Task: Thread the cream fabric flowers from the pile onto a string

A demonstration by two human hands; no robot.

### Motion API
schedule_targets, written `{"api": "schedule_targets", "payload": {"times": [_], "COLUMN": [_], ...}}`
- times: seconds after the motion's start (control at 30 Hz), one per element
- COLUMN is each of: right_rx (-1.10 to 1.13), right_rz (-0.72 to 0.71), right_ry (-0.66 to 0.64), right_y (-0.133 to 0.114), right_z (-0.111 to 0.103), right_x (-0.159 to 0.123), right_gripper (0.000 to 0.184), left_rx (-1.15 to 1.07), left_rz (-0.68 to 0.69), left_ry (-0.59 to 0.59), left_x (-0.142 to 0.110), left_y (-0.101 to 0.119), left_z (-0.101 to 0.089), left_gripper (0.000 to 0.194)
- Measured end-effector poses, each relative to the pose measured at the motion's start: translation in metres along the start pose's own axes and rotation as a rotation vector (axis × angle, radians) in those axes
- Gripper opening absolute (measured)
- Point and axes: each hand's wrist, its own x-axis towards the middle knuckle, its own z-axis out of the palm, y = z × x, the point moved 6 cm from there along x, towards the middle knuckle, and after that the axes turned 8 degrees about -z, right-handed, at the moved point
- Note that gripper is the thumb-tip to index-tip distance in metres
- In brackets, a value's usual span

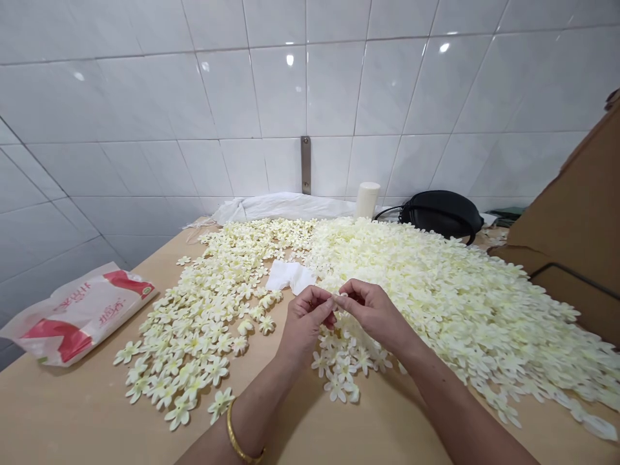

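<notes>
My left hand [306,316] and my right hand [372,311] meet fingertip to fingertip above the table, both pinched on a small cream fabric flower [338,300] between them. A gold bangle [238,443] circles my left wrist. Under the hands lies a small cluster of flowers [341,369]. A flat spread of separated flowers [203,323] covers the table to the left. A thick heap of flowers [450,290] fills the right side.
A red-and-white plastic packet [77,315] lies at the table's left edge. A crumpled white tissue [290,276] sits among the flowers. At the back stand a white cylinder [367,199], a black bag [440,213] and white cloth [285,206]. Brown cardboard [576,219] rises at right.
</notes>
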Motion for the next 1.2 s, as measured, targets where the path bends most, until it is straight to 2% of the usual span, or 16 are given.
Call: {"api": "schedule_targets", "payload": {"times": [0.13,0.33,0.57,0.7,0.8,0.9,1.03,1.07,1.13,1.2], "right_rx": [0.067,0.035,0.130,0.133,-0.004,-0.304,-0.729,-0.795,-0.842,-0.744], "right_rz": [0.029,-0.004,0.008,-0.017,-0.035,-0.053,-0.138,-0.177,-0.253,-0.290], "right_ry": [0.070,0.122,0.119,0.099,0.123,0.226,0.405,0.441,0.484,0.456], "right_y": [0.003,0.002,0.011,0.007,0.000,-0.005,-0.009,-0.012,-0.017,-0.021], "right_z": [-0.003,-0.001,0.002,0.004,0.001,-0.011,-0.028,-0.030,-0.030,-0.028], "right_x": [0.000,0.000,0.002,0.002,-0.001,-0.003,-0.005,-0.006,-0.007,-0.007], "right_gripper": [0.025,0.037,0.043,0.044,0.045,0.040,0.013,0.014,0.020,0.022], "left_rx": [-0.003,0.017,-0.043,-0.131,-0.127,-0.115,-0.112,-0.107,-0.092,-0.072], "left_rz": [-0.058,-0.091,-0.068,-0.101,-0.120,-0.127,-0.123,-0.123,-0.117,-0.105], "left_ry": [0.014,-0.004,0.000,-0.031,-0.029,-0.010,-0.015,-0.018,-0.023,-0.022], "left_x": [0.000,-0.001,0.001,0.001,0.000,0.000,0.001,0.001,0.001,0.001], "left_y": [-0.003,-0.005,-0.006,-0.008,-0.008,-0.007,-0.009,-0.009,-0.010,-0.009], "left_z": [0.002,0.007,0.004,0.005,0.005,0.004,0.002,0.002,0.002,0.002], "left_gripper": [0.021,0.026,0.024,0.026,0.021,0.020,0.018,0.018,0.017,0.016]}}
